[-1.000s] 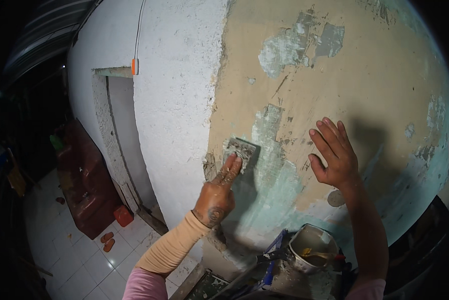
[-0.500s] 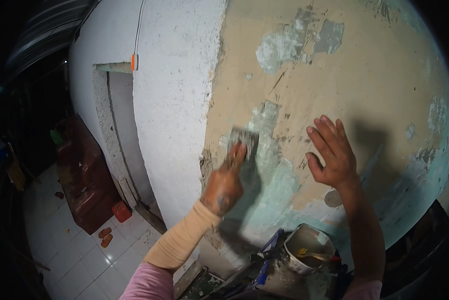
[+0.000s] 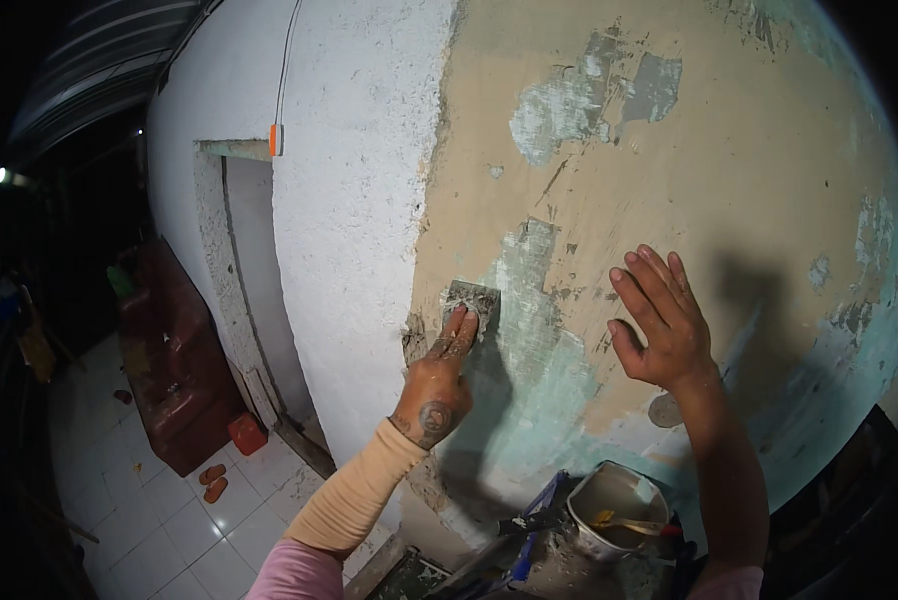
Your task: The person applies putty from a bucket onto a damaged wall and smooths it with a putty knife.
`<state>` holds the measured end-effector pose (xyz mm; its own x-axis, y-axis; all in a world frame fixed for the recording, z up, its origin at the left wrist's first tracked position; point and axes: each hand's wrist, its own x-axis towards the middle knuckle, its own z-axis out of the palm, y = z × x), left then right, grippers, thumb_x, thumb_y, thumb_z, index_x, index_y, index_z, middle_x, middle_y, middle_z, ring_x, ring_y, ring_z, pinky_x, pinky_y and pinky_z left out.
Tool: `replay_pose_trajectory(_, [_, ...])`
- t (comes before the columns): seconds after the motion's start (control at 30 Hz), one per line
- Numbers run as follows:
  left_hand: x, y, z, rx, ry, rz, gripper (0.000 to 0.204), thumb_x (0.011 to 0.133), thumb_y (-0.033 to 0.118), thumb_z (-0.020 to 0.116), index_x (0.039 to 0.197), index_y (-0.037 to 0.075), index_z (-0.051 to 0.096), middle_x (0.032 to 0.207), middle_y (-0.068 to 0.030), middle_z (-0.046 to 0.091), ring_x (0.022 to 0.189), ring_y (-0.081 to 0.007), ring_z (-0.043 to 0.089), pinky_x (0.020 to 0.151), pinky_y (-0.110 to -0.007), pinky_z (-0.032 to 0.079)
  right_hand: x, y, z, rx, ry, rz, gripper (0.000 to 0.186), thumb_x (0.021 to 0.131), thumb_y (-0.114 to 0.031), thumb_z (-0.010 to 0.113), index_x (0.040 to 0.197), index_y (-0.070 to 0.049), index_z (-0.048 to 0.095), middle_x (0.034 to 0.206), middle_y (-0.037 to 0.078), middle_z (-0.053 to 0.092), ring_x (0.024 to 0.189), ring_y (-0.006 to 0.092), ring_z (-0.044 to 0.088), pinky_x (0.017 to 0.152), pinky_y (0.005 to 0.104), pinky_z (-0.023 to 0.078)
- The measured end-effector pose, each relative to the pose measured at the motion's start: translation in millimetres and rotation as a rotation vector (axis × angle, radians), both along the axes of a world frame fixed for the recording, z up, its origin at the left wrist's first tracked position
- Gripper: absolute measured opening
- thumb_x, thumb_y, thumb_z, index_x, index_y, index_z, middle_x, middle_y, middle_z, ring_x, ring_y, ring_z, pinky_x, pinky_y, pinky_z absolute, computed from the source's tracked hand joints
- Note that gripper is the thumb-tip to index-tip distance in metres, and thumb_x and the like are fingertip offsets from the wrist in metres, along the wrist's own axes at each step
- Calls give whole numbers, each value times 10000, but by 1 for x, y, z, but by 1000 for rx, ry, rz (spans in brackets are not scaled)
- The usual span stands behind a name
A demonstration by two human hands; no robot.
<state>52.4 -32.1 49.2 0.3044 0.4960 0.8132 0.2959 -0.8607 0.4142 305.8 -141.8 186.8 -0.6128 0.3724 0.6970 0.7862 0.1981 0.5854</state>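
Observation:
My left hand (image 3: 437, 388) grips a putty knife, its fingers stretched along the broad blade (image 3: 474, 297). The blade, crusted with grey filler, lies against the wall (image 3: 609, 200) near the rough edge of its tan coat. Just right of the blade, patches of pale green paint (image 3: 529, 290) show through the tan. My right hand (image 3: 669, 330) is raised before the wall with fingers stretched out, holding nothing; whether it touches the surface I cannot tell. The knife's handle is hidden inside my left hand.
Below my hands stands a white tub (image 3: 609, 550) of grey paste, with a wooden-handled tool (image 3: 634, 524) across it. Left are a doorway (image 3: 254, 270), a dark red sofa (image 3: 169, 360), a red box (image 3: 247, 434) and orange sandals (image 3: 212, 481) on a tiled floor (image 3: 184, 530).
The putty knife and my left hand have moved slightly down and left along the wall. My right hand stays nearly where it was, still spread. The view has tilted a little.

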Motion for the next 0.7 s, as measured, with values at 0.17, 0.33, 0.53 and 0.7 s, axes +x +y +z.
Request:
replay_pose_trajectory(0.17, [11,3,20,13,-76,5,868,587,-161,435,1439,-6,386,1442,-309,390,1286,-439,455,1065,-421,430,1,1,0,12,-13,-25,562,747,-162,690,1296,-109,586,1311,144,556,1269,309,511,1125,480,331])
replay_pose_trajectory(0.33, [6,5,37,-19,-78,3,853,585,-159,447,1425,-17,402,1446,-309,383,1324,-441,404,1101,-404,396,-1,0,3,9,-10,-14,563,750,-170,692,1300,-110,585,1315,146,555,1270,311,510,1123,482,333])
replay_pose_trajectory(0.53, [13,1,1,46,48,112,857,590,-170,454,1428,2,405,1453,-285,391,1321,-406,428,1095,-404,409,1,1,1,-5,-3,3,565,755,-178,692,1306,-118,581,1309,149,558,1269,311,510,1120,489,339])
replay_pose_trajectory(0.7, [3,28,76,199,-104,2,848,605,-164,473,1433,2,389,1440,-288,404,1243,-433,499,1028,-411,474,-1,1,2,-1,1,22,564,755,-184,693,1305,-126,584,1298,147,563,1269,309,511,1115,488,348])
